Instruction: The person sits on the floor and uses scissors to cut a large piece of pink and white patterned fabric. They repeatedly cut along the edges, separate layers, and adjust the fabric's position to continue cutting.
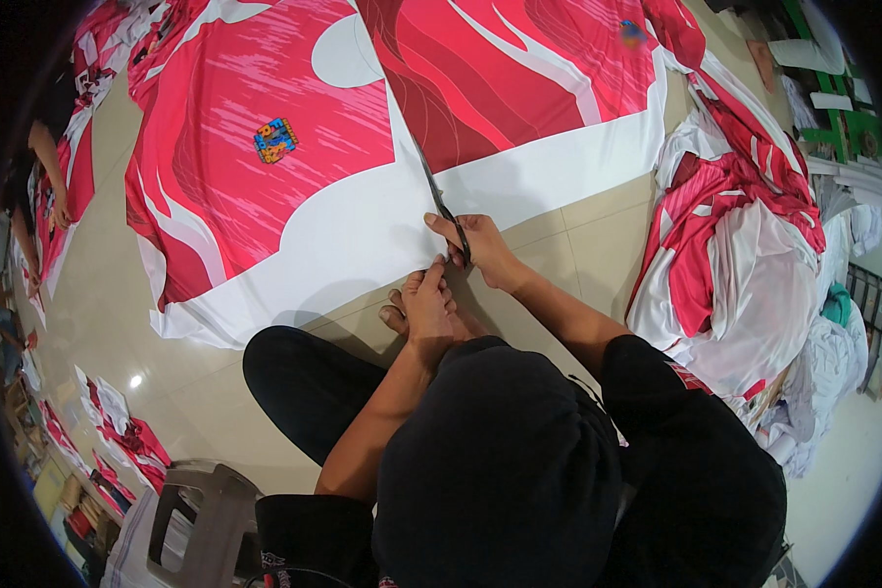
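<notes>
A large printed fabric (343, 211), pink and red with white borders, lies spread flat on the floor in front of me. My right hand (482, 250) grips a pair of dark-handled scissors (445, 208). Their long blades point away from me, along the line between the left and right printed panels. Close beside it, my left hand (429, 302) is closed in a pinch on the fabric's white near edge, just left of the scissor handles. The pinched bit of cloth is mostly hidden by the fingers. A bare foot shows just behind my left hand.
Bunched red and white cloth (725, 255) lies in a heap on the right. A grey plastic stool (201, 519) stands at the lower left, near cloth scraps (127, 431). At the far left another person's arm (49, 171) reaches over more printed cloth. Tiled floor (196, 382) surrounds the fabric.
</notes>
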The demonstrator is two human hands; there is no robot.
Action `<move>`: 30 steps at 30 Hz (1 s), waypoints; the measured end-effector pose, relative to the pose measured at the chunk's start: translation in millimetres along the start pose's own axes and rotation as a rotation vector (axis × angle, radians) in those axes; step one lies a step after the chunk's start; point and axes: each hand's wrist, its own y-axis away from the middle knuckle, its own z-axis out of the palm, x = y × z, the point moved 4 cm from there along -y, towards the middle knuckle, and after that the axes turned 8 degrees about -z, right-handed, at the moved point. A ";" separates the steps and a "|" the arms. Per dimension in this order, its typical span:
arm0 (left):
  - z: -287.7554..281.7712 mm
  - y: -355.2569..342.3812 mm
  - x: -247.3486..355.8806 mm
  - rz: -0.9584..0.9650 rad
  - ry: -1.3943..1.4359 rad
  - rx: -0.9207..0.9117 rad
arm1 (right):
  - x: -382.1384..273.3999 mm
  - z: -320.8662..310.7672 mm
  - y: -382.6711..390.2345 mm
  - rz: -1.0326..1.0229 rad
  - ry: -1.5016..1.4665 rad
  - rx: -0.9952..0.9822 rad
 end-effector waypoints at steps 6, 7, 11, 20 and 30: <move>2.3 4.4 1.5 0.013 -0.015 0.020 | -1.1 0.4 -10.9 0.030 0.001 0.001; 2.7 4.5 1.8 0.014 -0.017 0.017 | -0.4 0.2 -11.3 0.027 -0.003 0.005; 3.4 5.5 2.5 0.015 -0.019 0.014 | 2.5 -0.1 -11.9 0.008 -0.016 0.012; 0.7 0.0 0.5 0.020 -0.016 -0.012 | -1.5 -1.6 -9.2 0.002 -0.029 -0.016; -1.2 -0.3 -0.6 0.042 -0.046 -0.001 | -22.6 4.5 -28.2 0.054 -0.036 -0.039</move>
